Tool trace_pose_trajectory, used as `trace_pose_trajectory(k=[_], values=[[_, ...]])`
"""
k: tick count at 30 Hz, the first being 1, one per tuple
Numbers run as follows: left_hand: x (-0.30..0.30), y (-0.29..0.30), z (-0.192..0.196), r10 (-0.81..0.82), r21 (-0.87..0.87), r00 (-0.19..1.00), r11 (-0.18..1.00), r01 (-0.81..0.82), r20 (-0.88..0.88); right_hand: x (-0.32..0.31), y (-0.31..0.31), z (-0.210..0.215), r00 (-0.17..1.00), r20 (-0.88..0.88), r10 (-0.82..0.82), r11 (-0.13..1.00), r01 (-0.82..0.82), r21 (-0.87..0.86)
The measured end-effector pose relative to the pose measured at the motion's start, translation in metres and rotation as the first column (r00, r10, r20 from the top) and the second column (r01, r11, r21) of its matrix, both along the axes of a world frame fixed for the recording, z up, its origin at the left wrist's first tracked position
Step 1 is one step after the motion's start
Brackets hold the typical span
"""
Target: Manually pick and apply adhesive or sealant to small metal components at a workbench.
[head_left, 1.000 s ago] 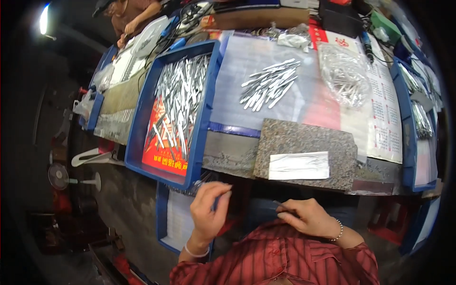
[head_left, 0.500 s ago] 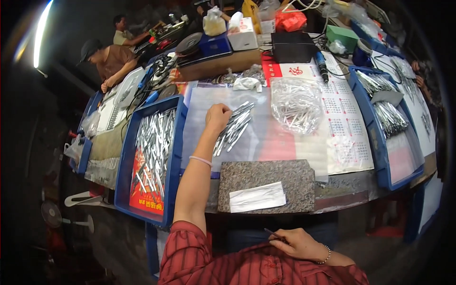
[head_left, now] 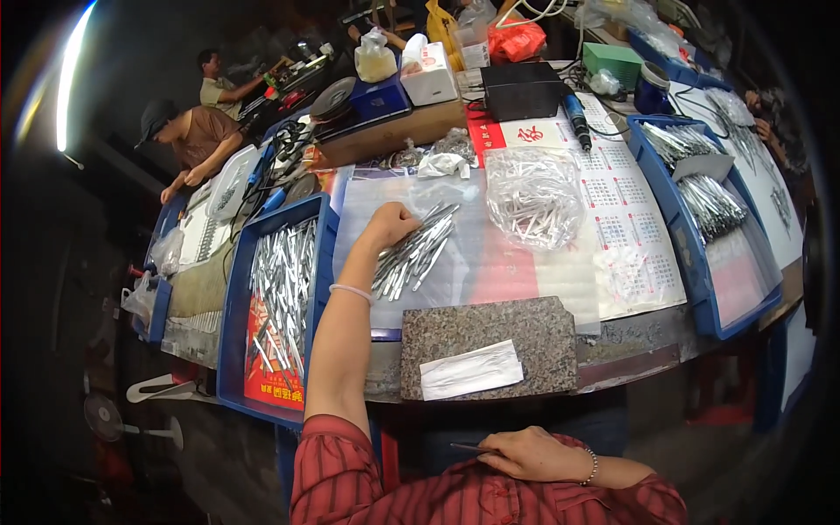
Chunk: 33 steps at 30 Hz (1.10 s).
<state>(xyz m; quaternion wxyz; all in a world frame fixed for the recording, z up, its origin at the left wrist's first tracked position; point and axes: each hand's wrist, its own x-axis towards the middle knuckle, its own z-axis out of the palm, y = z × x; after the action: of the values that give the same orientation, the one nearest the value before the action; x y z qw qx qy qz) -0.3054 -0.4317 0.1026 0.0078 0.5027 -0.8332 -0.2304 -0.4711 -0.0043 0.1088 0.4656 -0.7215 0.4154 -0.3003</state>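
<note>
My left hand [head_left: 395, 224] reaches over the mat with its fingers curled in at the left edge of a loose pile of slim silver metal pieces [head_left: 418, 254]; what its fingertips pinch is hidden. Close to my body, my right hand [head_left: 532, 455] is closed around a thin dark rod-like tool [head_left: 467, 447], whose tip points left. Between the hands lies a speckled stone slab [head_left: 490, 324] at the table's front edge, bearing a folded white cloth or paper [head_left: 471, 370]. A blue tray [head_left: 229, 337] holding many similar silver pieces stands left of my forearm.
Right of the pile sits a clear plastic bag [head_left: 535, 197] of silver pieces. Another blue tray [head_left: 691, 262] with bundled pieces stands at the right. Behind are a black box [head_left: 522, 91], a blue handheld tool [head_left: 577, 121] and a tissue box [head_left: 429, 77]. Other people work at the far left.
My left hand has shifted slightly left and nearer, still at the pile. My right hand has moved a little left and down with its dark tool. The whole view has tilted slightly.
</note>
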Motion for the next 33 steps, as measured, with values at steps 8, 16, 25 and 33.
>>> trace_pose_trajectory(k=[8, 16, 25, 33], values=[[0.011, 0.071, 0.038, 0.142, -0.253, 0.92, 0.936, -0.245, -0.365, -0.006, -0.005, 0.015, 0.994, 0.073, -0.078, 0.997, 0.078, 0.003], [-0.007, 0.327, 0.071, 0.082, -0.081, 0.682, 0.976, -0.203, -0.726, -0.007, -0.016, 0.03, 0.516, 0.58, -0.631, 0.776, 0.397, 0.491], [-0.014, 0.366, 0.05, -0.083, -0.156, 0.583, 0.985, -0.076, -0.808, -0.016, -0.021, 0.036, 0.675, 0.53, -0.513, 0.855, 0.345, 0.387], [0.009, 0.353, 0.046, 0.228, 0.367, 0.342, 0.825, 0.43, -0.912, -0.03, -0.028, 0.07, 0.948, 0.319, -0.014, 0.797, -0.182, 0.576]])
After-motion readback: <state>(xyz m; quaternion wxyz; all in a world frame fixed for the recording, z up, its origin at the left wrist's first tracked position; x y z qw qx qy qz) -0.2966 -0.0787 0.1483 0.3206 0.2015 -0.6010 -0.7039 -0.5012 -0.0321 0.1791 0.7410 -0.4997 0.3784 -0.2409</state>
